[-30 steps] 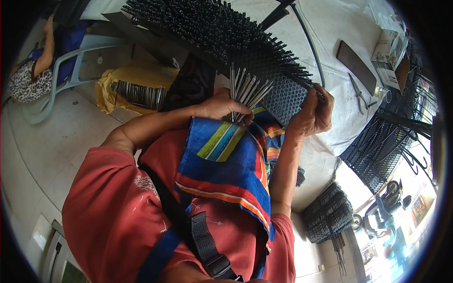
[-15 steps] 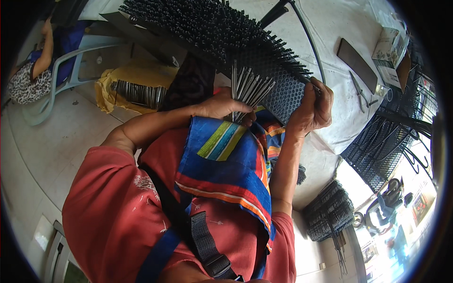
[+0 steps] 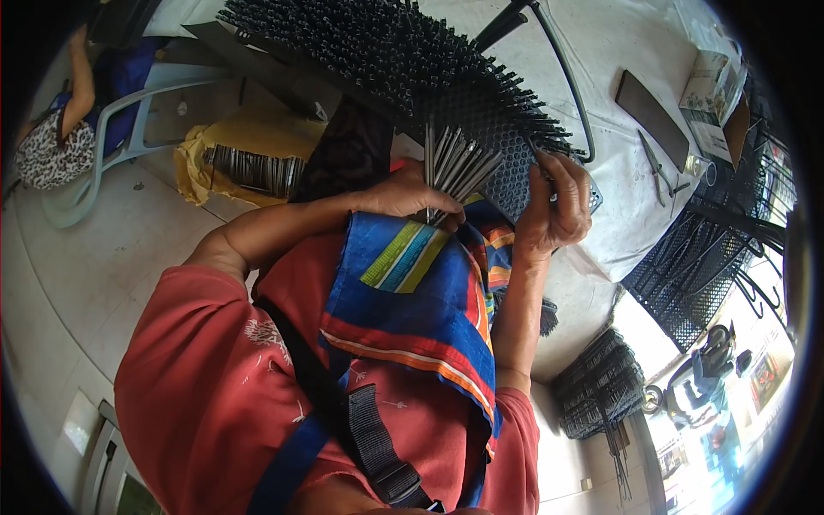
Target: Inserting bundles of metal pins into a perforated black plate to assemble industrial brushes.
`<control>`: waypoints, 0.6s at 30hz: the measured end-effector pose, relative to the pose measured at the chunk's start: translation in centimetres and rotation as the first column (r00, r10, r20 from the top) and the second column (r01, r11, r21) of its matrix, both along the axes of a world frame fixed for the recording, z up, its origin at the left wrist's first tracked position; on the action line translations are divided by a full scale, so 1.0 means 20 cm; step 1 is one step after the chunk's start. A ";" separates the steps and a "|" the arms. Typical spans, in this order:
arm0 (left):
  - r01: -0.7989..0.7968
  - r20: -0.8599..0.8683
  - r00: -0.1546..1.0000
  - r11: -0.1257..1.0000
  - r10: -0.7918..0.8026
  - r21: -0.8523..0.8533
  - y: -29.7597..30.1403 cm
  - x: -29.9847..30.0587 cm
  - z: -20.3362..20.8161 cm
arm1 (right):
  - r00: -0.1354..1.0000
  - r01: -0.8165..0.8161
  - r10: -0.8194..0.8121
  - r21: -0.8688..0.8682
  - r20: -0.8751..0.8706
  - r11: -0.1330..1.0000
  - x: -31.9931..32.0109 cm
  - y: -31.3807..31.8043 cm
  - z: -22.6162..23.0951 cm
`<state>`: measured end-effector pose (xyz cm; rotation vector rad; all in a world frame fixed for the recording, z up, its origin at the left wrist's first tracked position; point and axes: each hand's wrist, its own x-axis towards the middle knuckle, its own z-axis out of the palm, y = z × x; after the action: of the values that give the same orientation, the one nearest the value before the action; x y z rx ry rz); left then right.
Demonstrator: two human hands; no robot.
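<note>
From where I sit, the tight spot is mid-frame: the left hand [image 3: 408, 196] and its upright fan of rods [image 3: 459, 163] leave me only a narrow gap of bare panel [image 3: 512, 176] before the right hand [image 3: 556, 206]. Toward the upper left, dense spikes [image 3: 360, 56] block any low pass. Above the right hand, the curved bar [image 3: 573, 81] fences that side. Past it, upper right, I have a wide lane over the white sheet [image 3: 601, 51], until the slab [image 3: 650, 118] and pliers [image 3: 654, 167]. Right of centre, the mesh [image 3: 687, 270] closes off the way.
</note>
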<state>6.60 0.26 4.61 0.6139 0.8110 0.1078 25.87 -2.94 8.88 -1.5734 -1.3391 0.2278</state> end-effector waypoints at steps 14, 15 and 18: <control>0.093 0.009 0.995 0.990 -0.095 0.107 0.00 0.00 -0.03 | 0.994 0.106 -0.104 -0.086 0.029 0.991 -0.01 0.11 -0.03; 0.020 0.013 1.000 0.999 -0.019 -0.031 -0.01 -0.01 -0.04 | 0.993 0.114 -0.116 -0.144 -0.006 0.983 -0.01 0.13 -0.01; -0.046 0.000 0.999 0.990 0.046 -0.133 -0.02 0.00 -0.05 | 0.990 0.139 -0.132 -0.199 0.049 0.970 -0.02 0.18 0.04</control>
<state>6.64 -0.14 3.62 0.4696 0.8222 0.0961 25.37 0.68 9.76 -1.8399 -1.2607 0.2585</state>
